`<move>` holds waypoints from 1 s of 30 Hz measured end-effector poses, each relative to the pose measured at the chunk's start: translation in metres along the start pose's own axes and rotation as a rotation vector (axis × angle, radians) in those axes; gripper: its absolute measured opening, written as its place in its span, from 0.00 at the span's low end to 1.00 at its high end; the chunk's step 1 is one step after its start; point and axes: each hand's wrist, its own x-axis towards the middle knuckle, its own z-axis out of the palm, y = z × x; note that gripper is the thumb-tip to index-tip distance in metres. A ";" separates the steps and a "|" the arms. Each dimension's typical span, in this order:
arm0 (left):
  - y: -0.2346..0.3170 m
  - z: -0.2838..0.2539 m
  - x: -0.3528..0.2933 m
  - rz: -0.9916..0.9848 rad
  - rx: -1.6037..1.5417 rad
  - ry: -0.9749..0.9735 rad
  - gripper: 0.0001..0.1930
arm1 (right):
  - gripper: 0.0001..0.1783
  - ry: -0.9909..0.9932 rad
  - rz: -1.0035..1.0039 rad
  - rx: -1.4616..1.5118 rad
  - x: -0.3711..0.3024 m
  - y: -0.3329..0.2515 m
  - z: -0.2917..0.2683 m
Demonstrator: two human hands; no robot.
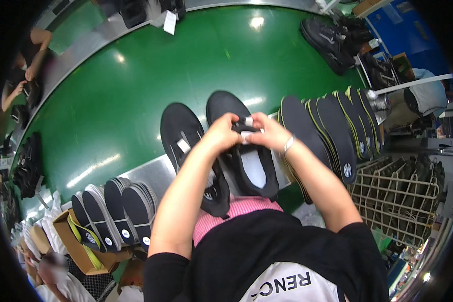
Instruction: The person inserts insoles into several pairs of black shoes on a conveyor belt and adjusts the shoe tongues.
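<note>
Two black shoes stand side by side in front of me, toes pointing away. My left hand (221,133) and my right hand (273,132) both work at the tongue area of the right-hand shoe (225,104). Their fingers pinch around the dark tongue, where small white pieces show; the exact grip is partly hidden. A pale insole or lining (253,168) shows inside this shoe's opening. The left-hand shoe (180,120) lies next to my left forearm, untouched by the fingers, with a white tag (183,146) on its upper.
Stacked black insoles with yellow-green edges (332,121) stand right of the shoes. More grey-edged insoles (136,201) and a cardboard box (68,231) are at left. Beyond lies a green surface (196,55) with other shoes (327,43). A wire rack (397,201) stands at right; other people work nearby.
</note>
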 end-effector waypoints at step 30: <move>-0.044 -0.024 -0.095 0.179 -0.830 0.768 0.20 | 0.35 -0.064 0.211 -1.027 -0.035 -0.020 0.095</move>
